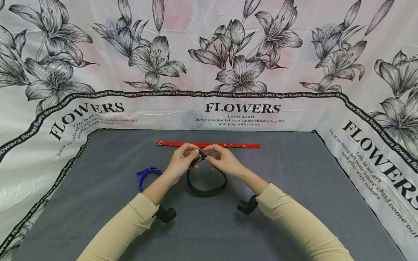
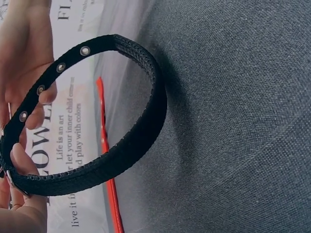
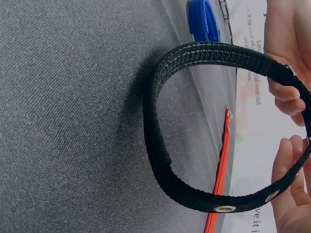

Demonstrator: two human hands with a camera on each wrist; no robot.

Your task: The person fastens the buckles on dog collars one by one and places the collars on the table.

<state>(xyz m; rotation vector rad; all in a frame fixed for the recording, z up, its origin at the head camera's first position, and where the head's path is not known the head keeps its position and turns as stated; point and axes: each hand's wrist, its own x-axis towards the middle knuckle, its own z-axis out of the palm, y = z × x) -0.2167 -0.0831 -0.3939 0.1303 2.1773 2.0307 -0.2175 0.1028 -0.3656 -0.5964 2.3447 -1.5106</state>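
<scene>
Black collar point(image 1: 206, 193), textile strap, stitched inner lining, row of silver eyelets point(image 2: 61, 67). Bent into a rounded loop, bowing toward the person, over gray worktop point(image 1: 209, 232); contact unclear. Metal buckle point(image 1: 198, 158) at far side, pinched by left grip point(image 1: 179, 163); right grip point(image 1: 226, 163) pinches strap beside it.

Beige sleeves point(image 1: 121, 228) are worn with black wrist devices point(image 1: 166, 215).

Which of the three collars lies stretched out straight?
The red collar, lying farthest back: it runs straight, whereas the blue collar and the black collar curve round.
</scene>
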